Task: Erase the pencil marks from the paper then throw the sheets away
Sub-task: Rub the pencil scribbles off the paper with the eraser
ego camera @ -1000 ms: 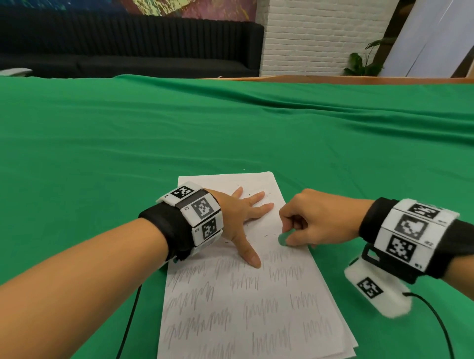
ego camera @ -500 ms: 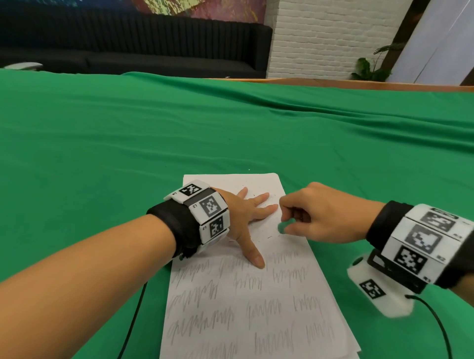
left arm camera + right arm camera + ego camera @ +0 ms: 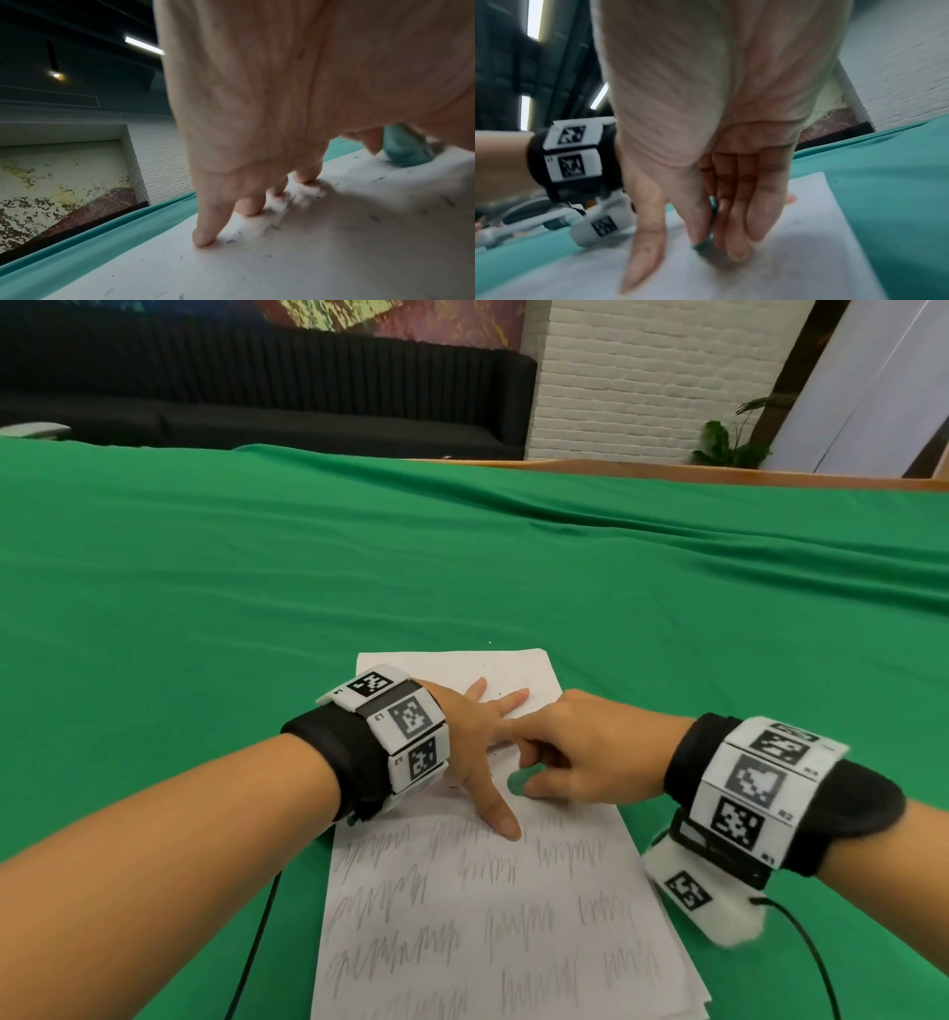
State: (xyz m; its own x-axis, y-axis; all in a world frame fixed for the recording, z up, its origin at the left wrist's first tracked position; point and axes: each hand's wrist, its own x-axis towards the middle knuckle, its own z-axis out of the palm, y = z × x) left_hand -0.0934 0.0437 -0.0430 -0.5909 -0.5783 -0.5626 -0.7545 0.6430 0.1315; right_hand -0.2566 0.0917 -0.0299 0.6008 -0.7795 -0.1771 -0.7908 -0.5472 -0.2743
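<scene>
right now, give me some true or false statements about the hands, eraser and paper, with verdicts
1. The left hand lies flat with spread fingers on the paper. True.
2. The right hand holds a pencil. False: it pinches a green eraser.
3. The eraser touches the paper. True.
4. All the pencil scribbles are gone. False: rows of scribbles still fill the near part; only the far end is clean.
5. The paper lies on bare wood. False: it lies on a green cloth.
</scene>
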